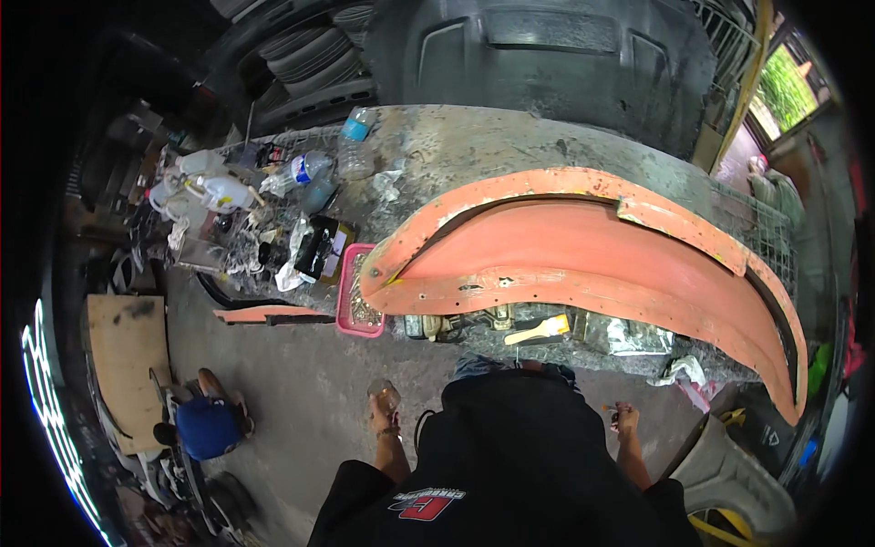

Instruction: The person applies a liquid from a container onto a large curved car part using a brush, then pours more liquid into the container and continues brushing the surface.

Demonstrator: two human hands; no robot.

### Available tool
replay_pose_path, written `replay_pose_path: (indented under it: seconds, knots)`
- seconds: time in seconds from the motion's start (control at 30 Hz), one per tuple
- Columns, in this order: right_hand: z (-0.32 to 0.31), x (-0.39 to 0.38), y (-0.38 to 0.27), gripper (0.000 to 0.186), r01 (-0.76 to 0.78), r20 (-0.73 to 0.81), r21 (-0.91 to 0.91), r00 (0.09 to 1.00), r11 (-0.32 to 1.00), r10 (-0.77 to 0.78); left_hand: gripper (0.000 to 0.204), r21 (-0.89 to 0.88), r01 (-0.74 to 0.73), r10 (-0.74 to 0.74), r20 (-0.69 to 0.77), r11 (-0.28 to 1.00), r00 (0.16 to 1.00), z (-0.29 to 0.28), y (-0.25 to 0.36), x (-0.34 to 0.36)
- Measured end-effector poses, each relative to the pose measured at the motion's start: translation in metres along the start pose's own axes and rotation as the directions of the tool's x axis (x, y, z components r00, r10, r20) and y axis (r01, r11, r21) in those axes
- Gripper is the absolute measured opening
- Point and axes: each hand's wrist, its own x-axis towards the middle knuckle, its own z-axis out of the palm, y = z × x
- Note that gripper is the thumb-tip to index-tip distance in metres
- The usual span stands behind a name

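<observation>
Across the bench [456,146], our orange panel [547,246] juts past the near edge.
Our left hand [383,417] grips a round translucent container [389,394]; what our right hand [624,419] holds, we cannot tell. Knocking the jutting end could swing the panel, upsetting the pink basket [343,314]. Lettering [430,505] marks our black shirt [529,447]; a clear bottle [319,190] wears a label [299,170].

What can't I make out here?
In the head view:
What the right hand holds, if anything: too small.
Any contents of the clear container in the left hand: too small.
Small pieces in the pink tray: too tiny to identify.
Bench under the orange panel: hidden by it.
</observation>
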Motion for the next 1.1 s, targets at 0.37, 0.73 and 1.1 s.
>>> replay_pose_path:
  seconds: [0.37, 0.73, 1.1]
  knots:
    - [-0.003, 0.015, 0.007, 0.022, 0.126, -0.016, -0.067, 0.992, 0.990, -0.127, 0.076, -0.026, 0.028, -0.028, -0.007, 0.999, 1.000, -0.001, -0.004, -0.006]
    - [-0.004, -0.001, 0.012, 0.017, 0.076, -0.058, -0.094, 0.995, 0.993, -0.081, 0.076, -0.062, -0.022, 0.020, -0.035, 0.998, 0.999, -0.003, -0.010, 0.000]
    - [-0.057, -0.130, -0.191, 0.031, 0.549, 0.176, -0.554, 0.812, 0.626, -0.557, 0.065, -0.059, -0.039, 0.041, 0.036, 0.997, 0.998, -0.012, -0.005, 0.004]
